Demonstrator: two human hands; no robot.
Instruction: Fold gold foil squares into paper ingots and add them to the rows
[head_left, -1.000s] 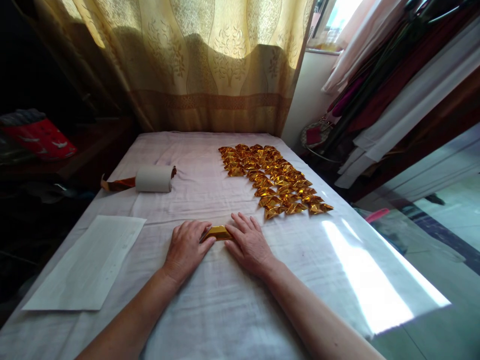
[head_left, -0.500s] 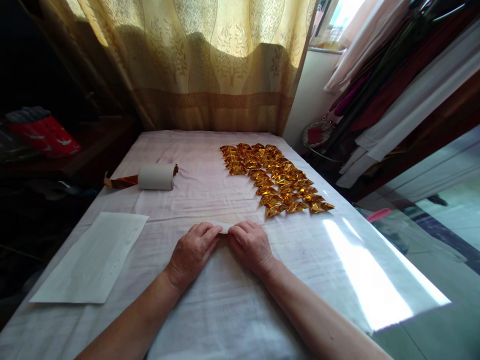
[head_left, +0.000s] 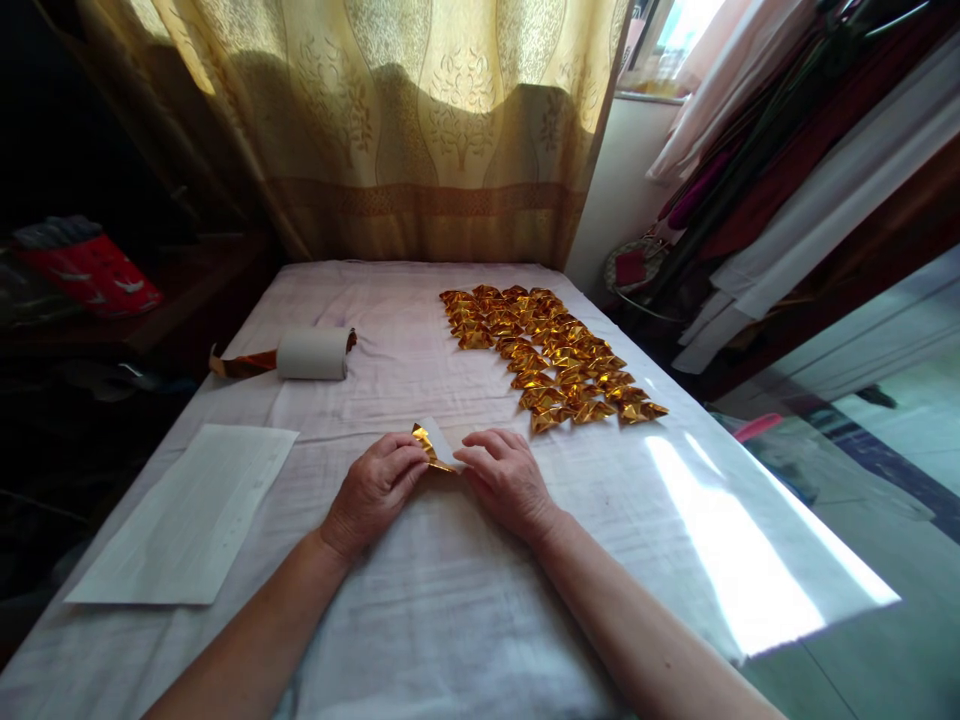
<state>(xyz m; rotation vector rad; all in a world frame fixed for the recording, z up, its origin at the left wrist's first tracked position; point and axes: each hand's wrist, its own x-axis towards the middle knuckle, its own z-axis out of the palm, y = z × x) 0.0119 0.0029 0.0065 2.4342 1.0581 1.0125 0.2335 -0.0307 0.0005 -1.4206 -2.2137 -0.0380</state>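
Note:
A small folded piece of gold foil paper (head_left: 426,445), with a white back, is held over the near middle of the bed-like table surface. My left hand (head_left: 379,490) pinches its left part between thumb and fingers. At its right end are the curled fingertips of my right hand (head_left: 506,480), closed about the edge of the paper; the exact contact is small and partly hidden. Beyond my right hand lie rows of several folded gold foil ingots (head_left: 555,350). Left of my left hand, a flat white sheet (head_left: 187,515) rests on the cloth.
A grey-white roll (head_left: 311,354) with a strip of copper-coloured foil (head_left: 244,365) lies at the back left. The pale cloth (head_left: 450,600) covers the surface. A curtain (head_left: 450,150) hangs behind, clothes (head_left: 795,190) at the right. A red container (head_left: 94,270) stands far left.
The paper has turned from a thin white strip between both hands to show a gold face and a raised white flap. My left hand has shifted slightly left, and my right fingers have loosened and lifted a little.

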